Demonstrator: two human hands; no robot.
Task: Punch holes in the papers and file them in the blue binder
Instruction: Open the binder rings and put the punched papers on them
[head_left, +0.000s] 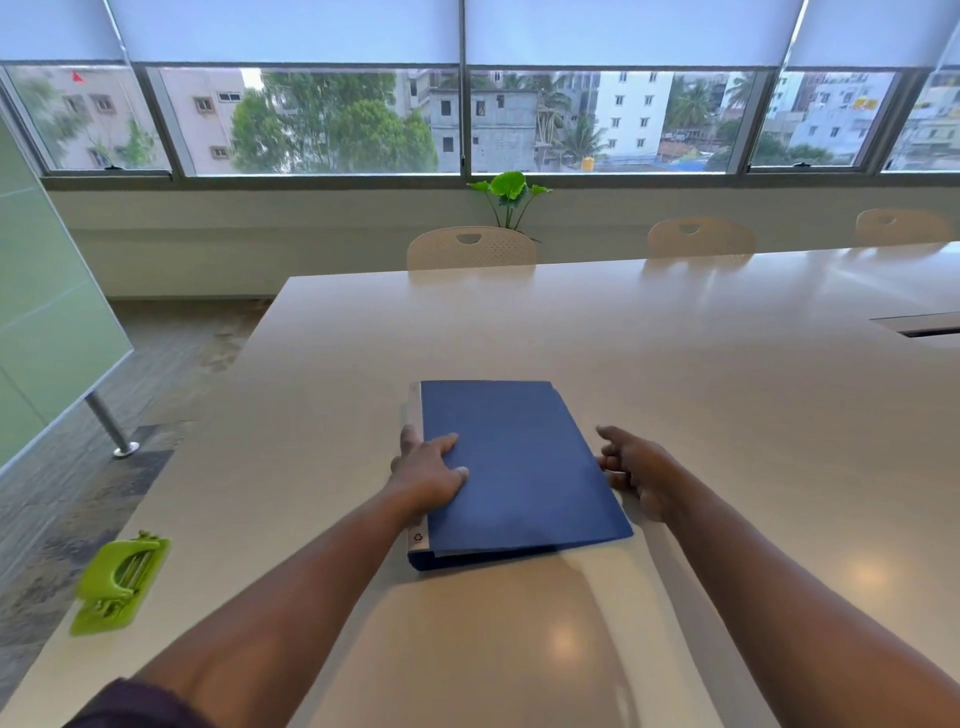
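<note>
We have the blue binder (514, 467) lying closed on the pale table (727, 415) right in front of us. Our left hand (428, 473) rests flat on its spine side, fingers straight across the cover. Our right hand (636, 467) sits at the opposite edge, fingers loosely curled and touching the rim, gripping nothing. The green hole punch (119, 582) stands well apart near the table's left edge.

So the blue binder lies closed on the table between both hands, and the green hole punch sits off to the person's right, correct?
Not quite. The head view shows the green hole punch at the person's left, near the table edge. The rest holds: the blue binder lies closed between the left hand and right hand.
</note>
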